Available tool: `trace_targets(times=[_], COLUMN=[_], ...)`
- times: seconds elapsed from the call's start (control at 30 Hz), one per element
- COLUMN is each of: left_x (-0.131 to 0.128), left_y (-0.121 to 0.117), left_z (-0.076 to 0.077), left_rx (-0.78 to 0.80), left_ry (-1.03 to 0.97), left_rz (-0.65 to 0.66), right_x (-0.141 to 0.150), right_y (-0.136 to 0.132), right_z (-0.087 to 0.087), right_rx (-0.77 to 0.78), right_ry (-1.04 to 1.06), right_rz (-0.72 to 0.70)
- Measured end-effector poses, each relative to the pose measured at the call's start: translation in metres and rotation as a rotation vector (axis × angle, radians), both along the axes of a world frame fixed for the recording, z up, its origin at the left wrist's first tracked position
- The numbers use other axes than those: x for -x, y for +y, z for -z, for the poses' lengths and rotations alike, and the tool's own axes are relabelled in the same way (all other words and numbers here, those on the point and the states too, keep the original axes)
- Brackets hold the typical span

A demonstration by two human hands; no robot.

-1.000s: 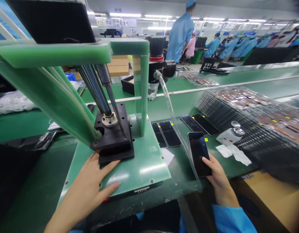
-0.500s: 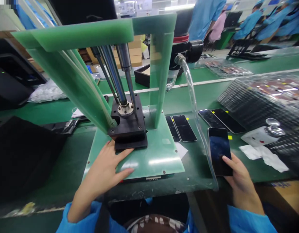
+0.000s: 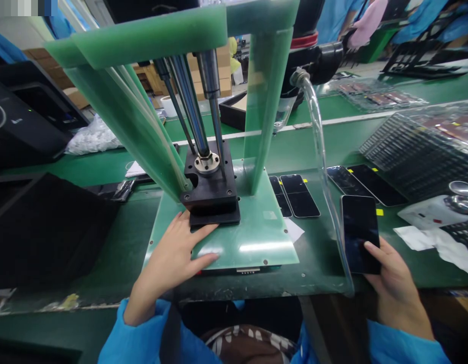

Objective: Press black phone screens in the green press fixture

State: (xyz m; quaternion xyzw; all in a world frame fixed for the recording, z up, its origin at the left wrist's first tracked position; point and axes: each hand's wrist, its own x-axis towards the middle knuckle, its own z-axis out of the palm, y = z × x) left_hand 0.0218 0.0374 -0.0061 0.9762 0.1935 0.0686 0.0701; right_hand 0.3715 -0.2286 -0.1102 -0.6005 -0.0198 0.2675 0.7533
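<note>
Press block [image 3: 212, 194] lowered on green plate [image 3: 252, 242] | left hand [image 3: 173, 258] laid flat, fingers spread, against it | phone [image 3: 359, 233] gripped in right hand [image 3: 393, 283] beside press, not yet loaded | more phones [image 3: 298, 194] laid on desk [image 3: 325, 146]

I see green press frame [image 3: 150, 45], black press block [image 3: 211, 189], green baseplate [image 3: 252, 242], black glossy phone [image 3: 359, 232], blue sleeves [image 3: 142, 338], green bench [image 3: 104, 263].

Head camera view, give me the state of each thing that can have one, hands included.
Left hand: flat on the green base plate, fingers touching the black press block.
Right hand: holding a dark-screened phone.
Press block: down on the plate.
Four phones beyond: lying flat, screens dark.
</note>
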Motion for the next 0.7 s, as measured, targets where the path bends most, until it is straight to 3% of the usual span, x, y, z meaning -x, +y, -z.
trace_targets(times=[0.2,0.47,0.7], left_x=[0.0,-0.001,-0.002], left_y=[0.0,-0.002,-0.001], left_z=[0.001,-0.001,-0.002], left_rx=[-0.008,-0.01,-0.004], left_ry=[0.014,0.007,0.017], left_rz=[-0.007,-0.001,-0.013], right_x=[0.002,-0.005,0.0], right_y=[0.001,-0.008,-0.003], right_z=[-0.001,0.011,0.003], right_rx=[-0.018,-0.02,-0.012], right_ry=[-0.008,-0.048,-0.042], right_rz=[-0.005,-0.043,-0.034])
